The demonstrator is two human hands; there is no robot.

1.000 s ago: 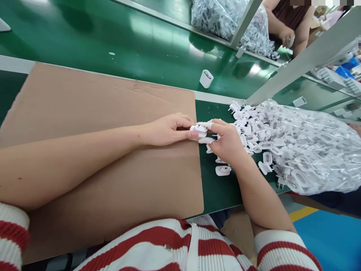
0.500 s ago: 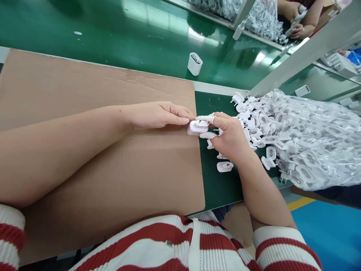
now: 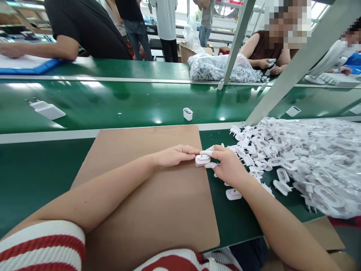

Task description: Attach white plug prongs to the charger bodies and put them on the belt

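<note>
A small white plastic piece (image 3: 202,160) rests at the right edge of the brown cardboard sheet (image 3: 158,203). My right hand (image 3: 225,163), with white covers on its thumb and a finger, pinches this piece from the right. Palm down on the cardboard, my left hand (image 3: 176,155) has its fingers stretched out, the tips close to the piece's upper left side; whether they touch it cannot be told. Just right of the sheet, another white piece (image 3: 233,194) lies on the green table, below my right hand. Many loose white plug parts (image 3: 251,150) are scattered beyond that hand.
A clear plastic bag of white parts (image 3: 324,162) bulges at the right. Behind the sheet, a green belt (image 3: 141,103) carries a white housing (image 3: 187,113) and a white plug adapter (image 3: 47,109). A slanted metal post (image 3: 290,62) stands at the right. Several people are across the belt.
The view has tilted up, bringing people and more of the belt into sight. Both hands keep nearly the same pose around the white piece at the cardboard's edge.
</note>
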